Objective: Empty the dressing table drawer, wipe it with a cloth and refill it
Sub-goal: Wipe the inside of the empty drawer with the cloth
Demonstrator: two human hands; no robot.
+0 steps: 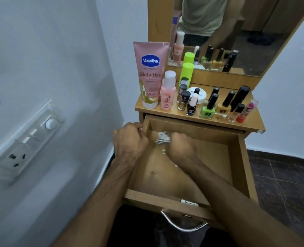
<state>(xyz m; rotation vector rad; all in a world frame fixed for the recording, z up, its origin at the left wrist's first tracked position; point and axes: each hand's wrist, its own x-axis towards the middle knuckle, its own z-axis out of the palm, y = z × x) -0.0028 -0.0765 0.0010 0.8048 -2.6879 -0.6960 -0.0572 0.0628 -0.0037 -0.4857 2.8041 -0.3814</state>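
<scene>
The wooden drawer [235, 168] is pulled out below the dressing table top [254, 124]. My left hand [130, 139] grips the drawer's left wall near its back corner. My right hand [181, 148] is inside the drawer at the back left, blurred, closed on a whitish crumpled cloth [162, 138] pressed on the drawer floor. No other items show inside the drawer. On the table top stand a pink Vaseline tube [150, 73], a pink bottle [167, 91], a green nail polish [209, 108], a yellow nail polish [225, 106] and several more small bottles.
A mirror [236, 32] rises behind the table top and reflects a person's torso. A white wall with a switch and socket panel [26, 143] is close on the left. Dark tiled floor [281, 175] lies to the right. The drawer's metal handle [181, 225] faces me.
</scene>
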